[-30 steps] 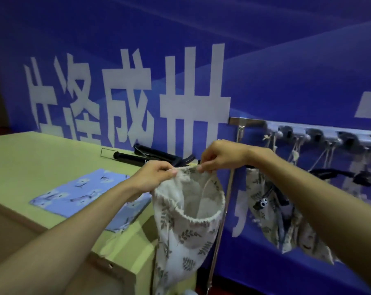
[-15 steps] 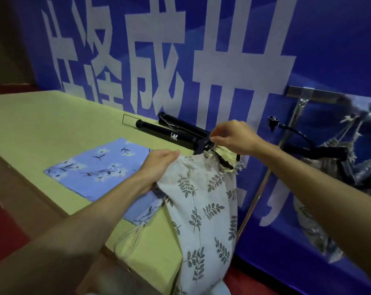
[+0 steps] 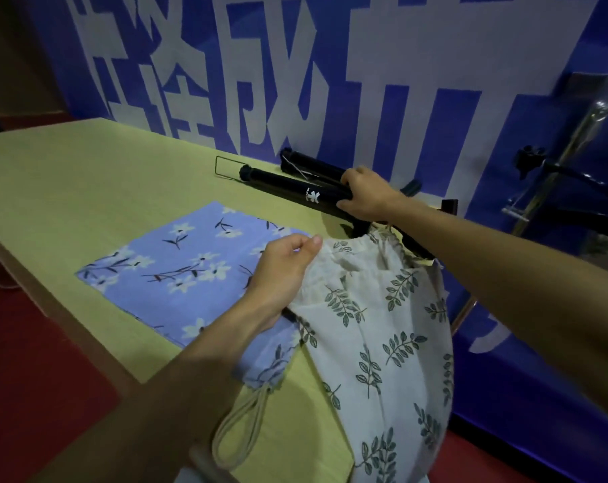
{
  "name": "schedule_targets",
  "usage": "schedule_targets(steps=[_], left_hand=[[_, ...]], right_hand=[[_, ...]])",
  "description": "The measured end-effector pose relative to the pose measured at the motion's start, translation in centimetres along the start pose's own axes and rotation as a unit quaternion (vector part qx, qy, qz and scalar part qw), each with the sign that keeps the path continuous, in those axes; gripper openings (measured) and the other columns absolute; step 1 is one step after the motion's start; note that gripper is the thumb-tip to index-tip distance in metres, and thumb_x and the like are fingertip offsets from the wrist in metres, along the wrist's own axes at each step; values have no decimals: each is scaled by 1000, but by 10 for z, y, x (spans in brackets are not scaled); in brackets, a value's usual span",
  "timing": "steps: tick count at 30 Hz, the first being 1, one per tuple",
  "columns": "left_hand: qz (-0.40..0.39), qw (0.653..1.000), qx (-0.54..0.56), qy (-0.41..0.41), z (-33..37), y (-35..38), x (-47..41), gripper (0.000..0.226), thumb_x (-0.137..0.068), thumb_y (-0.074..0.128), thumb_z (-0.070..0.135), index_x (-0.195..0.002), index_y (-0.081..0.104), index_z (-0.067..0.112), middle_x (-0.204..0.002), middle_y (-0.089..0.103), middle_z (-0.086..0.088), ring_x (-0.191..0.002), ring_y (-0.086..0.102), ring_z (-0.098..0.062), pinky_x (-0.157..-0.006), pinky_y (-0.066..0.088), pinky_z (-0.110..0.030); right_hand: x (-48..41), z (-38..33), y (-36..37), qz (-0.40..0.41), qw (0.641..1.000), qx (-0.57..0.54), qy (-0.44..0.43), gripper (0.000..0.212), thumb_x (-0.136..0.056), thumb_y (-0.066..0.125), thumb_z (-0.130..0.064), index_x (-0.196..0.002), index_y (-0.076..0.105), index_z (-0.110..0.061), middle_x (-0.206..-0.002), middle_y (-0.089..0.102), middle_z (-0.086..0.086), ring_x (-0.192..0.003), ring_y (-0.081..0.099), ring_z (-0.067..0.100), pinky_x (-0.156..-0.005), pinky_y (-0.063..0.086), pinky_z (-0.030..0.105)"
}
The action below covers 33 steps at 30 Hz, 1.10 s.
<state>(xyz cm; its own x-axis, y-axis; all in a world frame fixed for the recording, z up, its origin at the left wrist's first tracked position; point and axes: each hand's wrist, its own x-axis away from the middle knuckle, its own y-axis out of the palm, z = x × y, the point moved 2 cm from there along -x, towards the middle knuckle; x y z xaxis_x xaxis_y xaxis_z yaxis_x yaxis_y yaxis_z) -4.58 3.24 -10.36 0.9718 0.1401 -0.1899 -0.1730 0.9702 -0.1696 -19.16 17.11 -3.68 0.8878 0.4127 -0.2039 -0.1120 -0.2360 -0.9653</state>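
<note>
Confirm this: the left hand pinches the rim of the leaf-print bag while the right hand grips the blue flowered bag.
One point is wrong. The head view shows the right hand gripping the black tripod, not the blue flowered bag. The left hand does pinch the rim of the leaf-print bag.

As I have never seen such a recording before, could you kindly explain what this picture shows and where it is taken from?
No machine here: a person works with two bare hands, and the single picture comes from a camera worn on their head, looking forward and down. The left hand pinches the rim of a white leaf-print drawstring bag that hangs past the corner of the yellow-green table. The right hand grips a black folded tripod lying on it. A blue flowered bag lies flat there too.
</note>
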Motion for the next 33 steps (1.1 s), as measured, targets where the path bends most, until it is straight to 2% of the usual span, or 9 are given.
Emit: schedule_targets(steps=[4,6,10,17,22,25,29,32,33], left_hand=[[1,1000,15,3,-2,-1,0,38,-92,58,43,-75,61,9,-73,44,-7,-71,42,-16,-71,35,-34],[-4,1000,19,4,-3,-1,0,39,-90,58,46,-71,60,12,-73,41,-7,-70,39,-16,-70,33,-34],[-9,1000,13,-2,-5,-2,-2,42,-82,55,56,-75,62,15,-73,46,-4,-71,44,-16,-73,36,-35],[-12,1000,5,1,-7,-2,-2,46,-81,52,58,-78,61,13,-73,44,-6,-71,42,-16,-73,35,-35],[-18,1000,16,2,-4,-2,0,45,-89,53,52,-77,60,9,-75,41,-7,-72,40,-16,-73,33,-34],[-27,1000,-5,13,3,0,3,37,-98,50,41,-77,55,10,-71,34,-8,-67,34,-17,-68,29,-32],[-51,997,-38,38,25,9,12,35,-101,45,35,-78,46,9,-61,29,1,-58,30,-13,-60,29,-28],[-53,995,-59,62,54,13,15,35,-102,43,31,-72,41,13,-61,30,1,-57,30,-12,-51,27,-21],[-52,994,-67,68,65,13,13,35,-102,43,31,-72,41,13,-62,30,0,-58,30,-13,-51,27,-22]], right_hand=[[-18,1,15,-76,996,32,20,47,-92,60,-31,-130,42,-8,-117,54,13,-94,52,24,-77,45,33],[-23,0,22,-89,994,65,15,50,-93,58,-33,-133,40,-8,-115,56,13,-92,53,24,-73,44,33],[-25,-3,21,-72,990,120,-2,45,-95,56,-29,-131,42,-7,-101,52,9,-85,51,22,-68,41,33],[-21,-17,0,28,966,252,-40,34,-96,52,-22,-125,44,-7,-107,57,11,-75,49,23,-62,39,35],[-6,-27,-29,78,951,295,-54,21,-98,46,-17,-114,43,-5,-98,60,13,-65,47,26,-60,36,36],[7,-30,-50,98,965,242,-32,26,-96,47,-18,-118,41,-4,-99,59,14,-68,46,28,-60,36,37],[36,-28,-84,128,983,129,39,42,-91,56,-28,-121,37,-5,-94,55,13,-72,50,30,-59,38,37],[67,-22,-114,182,977,47,95,44,-88,60,-30,-117,36,-7,-88,52,9,-72,51,30,-60,37,37],[76,-20,-123,208,971,21,111,43,-86,61,-30,-114,38,-8,-88,52,8,-73,52,30,-60,37,37]])
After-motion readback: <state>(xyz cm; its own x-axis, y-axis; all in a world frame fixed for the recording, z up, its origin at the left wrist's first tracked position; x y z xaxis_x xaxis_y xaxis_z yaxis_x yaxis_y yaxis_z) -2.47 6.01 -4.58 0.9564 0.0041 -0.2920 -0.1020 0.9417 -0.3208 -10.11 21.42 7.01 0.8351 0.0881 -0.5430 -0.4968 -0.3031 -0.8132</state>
